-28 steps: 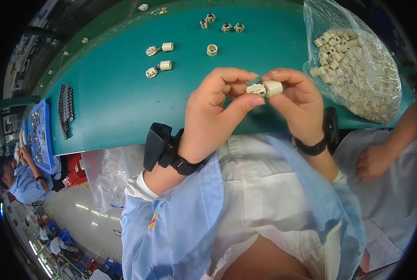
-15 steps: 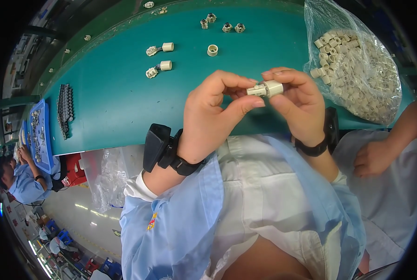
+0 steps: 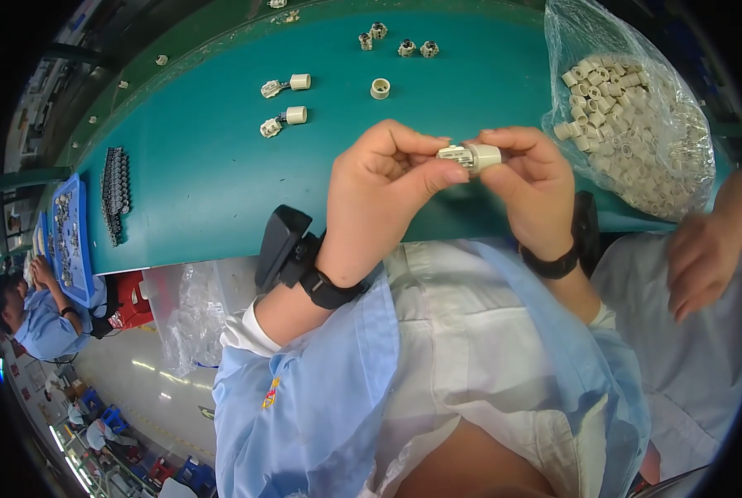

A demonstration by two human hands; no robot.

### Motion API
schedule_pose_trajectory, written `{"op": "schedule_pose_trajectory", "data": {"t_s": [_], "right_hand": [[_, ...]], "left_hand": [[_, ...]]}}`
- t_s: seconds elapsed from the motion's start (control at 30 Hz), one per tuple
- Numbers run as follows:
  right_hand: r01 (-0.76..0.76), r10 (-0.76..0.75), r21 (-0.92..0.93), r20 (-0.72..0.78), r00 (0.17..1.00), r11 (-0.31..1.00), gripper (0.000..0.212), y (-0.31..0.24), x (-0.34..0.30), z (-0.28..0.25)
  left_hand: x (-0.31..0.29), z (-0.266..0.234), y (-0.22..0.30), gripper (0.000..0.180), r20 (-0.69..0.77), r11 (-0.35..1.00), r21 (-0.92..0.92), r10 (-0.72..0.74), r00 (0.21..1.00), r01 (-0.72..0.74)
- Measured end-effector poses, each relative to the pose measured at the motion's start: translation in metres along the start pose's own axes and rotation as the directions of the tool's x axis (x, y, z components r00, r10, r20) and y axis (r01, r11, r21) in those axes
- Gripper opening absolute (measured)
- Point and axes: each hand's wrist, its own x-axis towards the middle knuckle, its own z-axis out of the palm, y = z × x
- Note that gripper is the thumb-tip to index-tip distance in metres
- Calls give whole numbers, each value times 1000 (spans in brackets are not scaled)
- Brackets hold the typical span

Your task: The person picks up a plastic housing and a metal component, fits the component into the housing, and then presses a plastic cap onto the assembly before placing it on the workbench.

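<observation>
Above the green table's near edge, both my hands hold one cream plastic assembly between thumbs and fingertips. My left hand (image 3: 387,187) pinches its slotted connector body (image 3: 454,155). On the other end, my right hand (image 3: 532,183) grips the round cream sleeve (image 3: 486,157), which sits against the body. Beyond my hands a loose cream ring (image 3: 380,89) stands on the table. Farther left lie two connector bodies joined by short dark parts to sleeves, an upper one (image 3: 300,81) and a lower one (image 3: 295,115). Several small cream-and-black pieces (image 3: 406,48) are grouped at the back.
A clear plastic bag (image 3: 636,141) full of cream sleeves lies at the right. Rows of dark parts (image 3: 115,195) lie on the left, near a blue tray (image 3: 74,241). A co-worker's hand (image 3: 703,257) is close on my right; another person (image 3: 51,319) sits far left.
The connector body has turned in my fingers, showing its slotted face. My hands have shifted slightly. The co-worker's hand at the right has lifted and moved.
</observation>
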Motion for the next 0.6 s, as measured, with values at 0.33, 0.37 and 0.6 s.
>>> {"op": "schedule_pose_trajectory", "data": {"t_s": [0.33, 0.37, 0.6], "right_hand": [[-46, 46, -2, -68, 997, 999, 24, 9, -2, -2], [-26, 26, -3, -73, 997, 1000, 23, 9, -2, -2], [648, 297, -622, 782, 549, 440, 20, -103, 84, -16]], "left_hand": [[8, -7, -17, 20, 132, 975, -183, -101, 986, 125], [8, -7, -18, 20, 144, 970, -202, -106, 984, 134], [11, -5, -23, 17, 139, 937, -293, -157, 978, 192]]}}
